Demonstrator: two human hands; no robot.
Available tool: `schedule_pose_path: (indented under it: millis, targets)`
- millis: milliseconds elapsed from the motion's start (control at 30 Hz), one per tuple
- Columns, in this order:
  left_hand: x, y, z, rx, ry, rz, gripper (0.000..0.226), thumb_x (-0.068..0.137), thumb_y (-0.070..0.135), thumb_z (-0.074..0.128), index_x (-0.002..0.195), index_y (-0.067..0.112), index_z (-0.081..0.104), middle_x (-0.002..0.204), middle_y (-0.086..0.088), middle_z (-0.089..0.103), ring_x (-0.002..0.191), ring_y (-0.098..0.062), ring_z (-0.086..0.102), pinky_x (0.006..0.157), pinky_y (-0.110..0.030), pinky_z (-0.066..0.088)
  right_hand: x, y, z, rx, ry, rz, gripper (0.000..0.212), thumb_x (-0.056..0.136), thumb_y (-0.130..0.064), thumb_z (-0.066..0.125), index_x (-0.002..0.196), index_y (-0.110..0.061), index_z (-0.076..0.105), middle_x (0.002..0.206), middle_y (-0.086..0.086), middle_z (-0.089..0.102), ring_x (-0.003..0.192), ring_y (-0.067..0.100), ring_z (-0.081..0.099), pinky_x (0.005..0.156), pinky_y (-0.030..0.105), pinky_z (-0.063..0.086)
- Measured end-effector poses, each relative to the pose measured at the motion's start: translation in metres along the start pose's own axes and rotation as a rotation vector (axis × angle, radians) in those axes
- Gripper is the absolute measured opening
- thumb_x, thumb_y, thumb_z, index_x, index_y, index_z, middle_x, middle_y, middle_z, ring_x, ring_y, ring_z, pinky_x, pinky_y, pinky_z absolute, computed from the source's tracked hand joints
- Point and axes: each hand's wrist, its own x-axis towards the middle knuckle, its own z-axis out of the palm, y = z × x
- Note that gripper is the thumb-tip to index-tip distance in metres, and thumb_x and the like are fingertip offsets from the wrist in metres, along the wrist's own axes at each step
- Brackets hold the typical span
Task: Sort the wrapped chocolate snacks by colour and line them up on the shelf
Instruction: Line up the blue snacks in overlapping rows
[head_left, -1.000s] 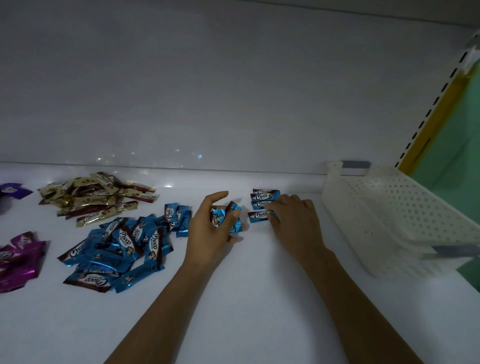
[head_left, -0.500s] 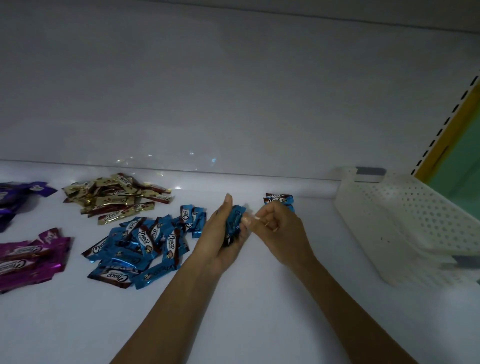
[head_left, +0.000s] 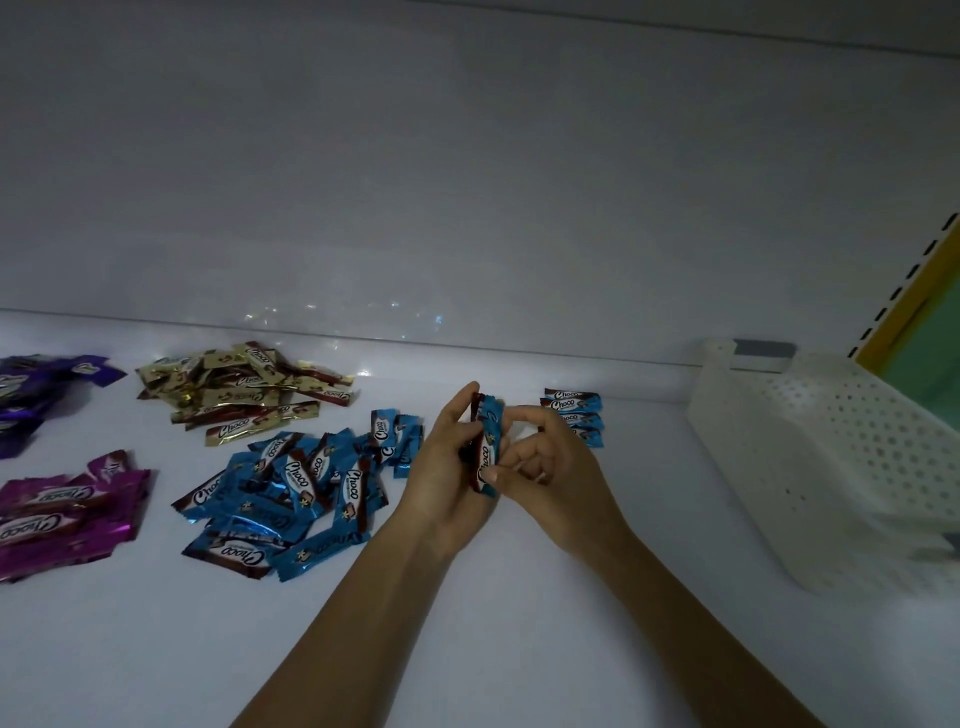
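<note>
In the head view your left hand (head_left: 441, 467) curls its fingers round an upright bundle of blue foil-wrapped chocolate snacks (head_left: 479, 409), and your right hand (head_left: 550, 478) pinches the front snack (head_left: 488, 449). Slide only that one free. Lay it flush against the short blue row (head_left: 574, 410) just beyond your right fingertips.

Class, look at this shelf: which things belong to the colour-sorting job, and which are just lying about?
Job: held blue snacks, in left hand and right hand; blue row; blue pile; gold pile; magenta pile; purple pile; shelf.
Lying about: white basket; yellow upright.
</note>
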Motion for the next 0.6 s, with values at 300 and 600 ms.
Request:
schedule_pose_path:
  millis: [300, 600]
  targets:
    - [-0.002, -0.005, 0.005, 0.219, -0.066, 0.117, 0.037, 0.095, -0.001, 0.043, 0.117, 0.02, 0.065, 0.112, -0.011, 0.066, 0.089, -0.024, 0.065, 0.072, -0.036, 0.055, -0.003, -0.008, -0.002, 0.304, 0.021, 0.222, 0.039, 0.077, -0.003, 0.074, 0.1, -0.023, 0.05, 0.064, -0.007, 0.066, 0.053, 0.007, 0.062, 0.041, 0.021, 0.047]
    - [-0.004, -0.007, 0.002, 0.208, -0.015, 0.064, 0.037, 0.096, -0.004, 0.043, 0.122, 0.016, 0.06, 0.123, -0.019, 0.061, 0.099, -0.027, 0.068, 0.076, -0.033, 0.058, -0.002, -0.006, -0.031, 0.25, 0.069, 0.291, 0.006, 0.084, -0.006, 0.067, 0.082, -0.009, 0.062, 0.071, 0.005, 0.066, 0.058, 0.01, 0.066, 0.048, 0.023, 0.052]
